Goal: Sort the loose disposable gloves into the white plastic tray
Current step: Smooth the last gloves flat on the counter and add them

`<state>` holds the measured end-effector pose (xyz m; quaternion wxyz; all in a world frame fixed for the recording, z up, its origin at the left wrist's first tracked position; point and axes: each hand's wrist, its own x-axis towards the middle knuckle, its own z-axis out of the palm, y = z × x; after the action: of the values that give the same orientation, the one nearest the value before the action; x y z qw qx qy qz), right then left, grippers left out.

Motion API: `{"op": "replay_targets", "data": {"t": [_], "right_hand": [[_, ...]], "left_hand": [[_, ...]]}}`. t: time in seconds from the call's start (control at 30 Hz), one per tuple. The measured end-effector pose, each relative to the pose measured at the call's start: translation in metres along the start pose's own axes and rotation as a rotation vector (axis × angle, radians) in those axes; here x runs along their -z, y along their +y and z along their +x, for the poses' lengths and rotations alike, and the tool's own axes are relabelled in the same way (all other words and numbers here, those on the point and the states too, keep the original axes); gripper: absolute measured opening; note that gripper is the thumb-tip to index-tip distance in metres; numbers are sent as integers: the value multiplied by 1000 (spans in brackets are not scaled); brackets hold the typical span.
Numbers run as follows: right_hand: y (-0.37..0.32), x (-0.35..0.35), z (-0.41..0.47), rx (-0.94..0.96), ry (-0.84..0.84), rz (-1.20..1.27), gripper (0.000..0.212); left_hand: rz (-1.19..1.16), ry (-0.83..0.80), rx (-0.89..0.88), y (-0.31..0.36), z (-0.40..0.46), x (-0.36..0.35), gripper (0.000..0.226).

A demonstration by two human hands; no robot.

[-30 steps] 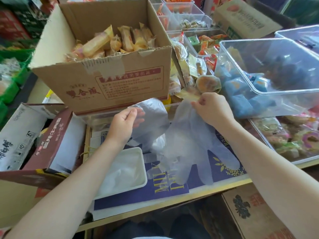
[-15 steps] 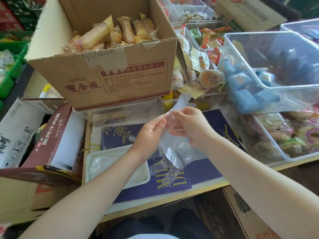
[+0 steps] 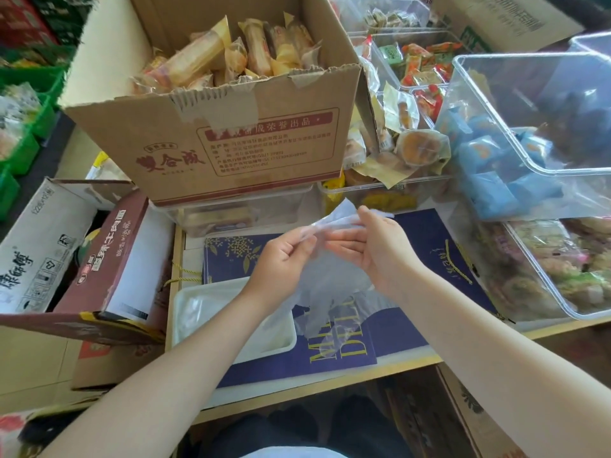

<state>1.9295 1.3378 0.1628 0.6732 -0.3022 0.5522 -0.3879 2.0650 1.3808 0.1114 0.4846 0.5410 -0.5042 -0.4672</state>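
**Glove held between both hands above the table**

Left hand (image 3: 281,259): thumb and fingers pinch the cuff end of a thin, translucent disposable plastic glove (image 3: 325,279). Right hand (image 3: 380,249): palm turned toward the left hand, fingers lightly curled, thumb and fingertips pinching the same cuff edge, which sticks up above both hands as a crumpled peak. The rest of the glove hangs down below the two grips, its finger end draped over a dark blue printed paper bag (image 3: 413,328) lying flat on the table.

White rectangular plastic tray (image 3: 191,312): sits on the table just below and to the left of the left wrist, partly hidden by the left forearm; clear film lies inside it. The hanging glove is beside the tray's right edge, not in it.

Behind the hands: an open brown cardboard box of wrapped snacks (image 3: 238,133); to the right, a clear plastic bin (image 3: 529,133) holding blue packets.
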Motion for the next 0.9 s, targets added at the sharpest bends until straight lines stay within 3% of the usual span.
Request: {"op": "replay_targets", "data": {"t": [0.07,0.13,0.2,0.27,0.33,0.43,0.6,0.73,0.9], "right_hand": [[5,9,6,213,102,-262,34],[9,18,10,585,147,-615,55],[8,26,12,918,40,-918,73],[5,29,16,1075,-193,-1187,81],[3,29,22,1091,-357,-1376,76],[-4,30,28,1092,-363,-1429,44],[-24,44,35,710,-513,-1245,12],[-24,58,43,573,-524,-1130,9],[-32,80,50,448,-514,-942,13]], "left_hand": [[-29,25,15,1,2,3,16],[-60,19,6,4,3,5,15],[-74,-9,-3,8,6,4,14],[-63,-46,6,11,9,4,13],[10,-93,-1,11,11,5,15],[102,-179,-49,11,12,3,19],[169,-136,-51,7,11,-4,14],[125,-144,55,3,11,-12,10],[149,-287,244,1,2,-9,12]]}}
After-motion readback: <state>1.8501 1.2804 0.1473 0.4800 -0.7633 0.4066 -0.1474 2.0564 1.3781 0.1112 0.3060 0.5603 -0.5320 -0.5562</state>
